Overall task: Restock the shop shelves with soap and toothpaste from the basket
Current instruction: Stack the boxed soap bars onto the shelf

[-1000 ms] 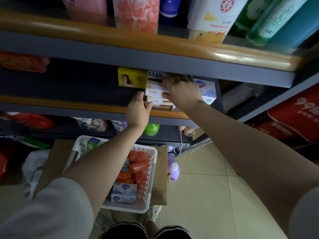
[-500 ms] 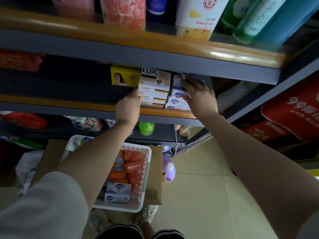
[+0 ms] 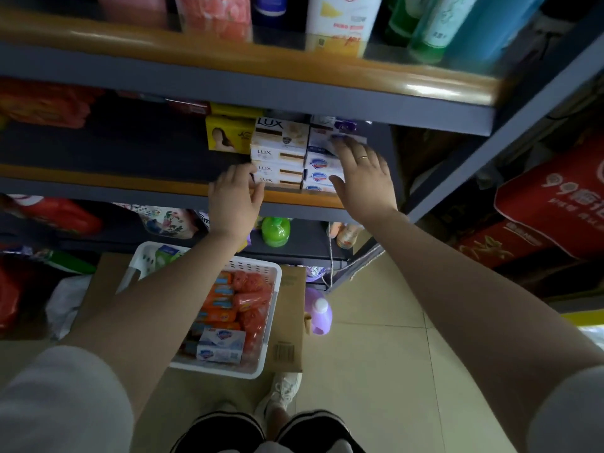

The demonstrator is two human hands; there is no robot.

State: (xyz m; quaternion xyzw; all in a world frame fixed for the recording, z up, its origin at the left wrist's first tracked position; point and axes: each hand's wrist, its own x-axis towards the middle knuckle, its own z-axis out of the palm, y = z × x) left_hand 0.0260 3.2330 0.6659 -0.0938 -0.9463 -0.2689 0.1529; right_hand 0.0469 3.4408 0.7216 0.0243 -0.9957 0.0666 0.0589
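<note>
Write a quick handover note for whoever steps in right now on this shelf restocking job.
Left hand: open, fingers by the low left corner of the LUX soap stack; holds nothing.
Right hand: open, flat against the blue-and-white soap stack; holds nothing.
Both stacks sit side by side on the middle shelf, next to a yellow box.
The white basket is on a cardboard box on the floor, with orange packs and a blue-and-white soap box inside.
Done: two soap stacks shelved.
Left: empty the basket onto the shelves. I cannot tell which packs are toothpaste.

The middle shelf carries stacked LUX soap boxes, white-blue soap boxes and a yellow box.
</note>
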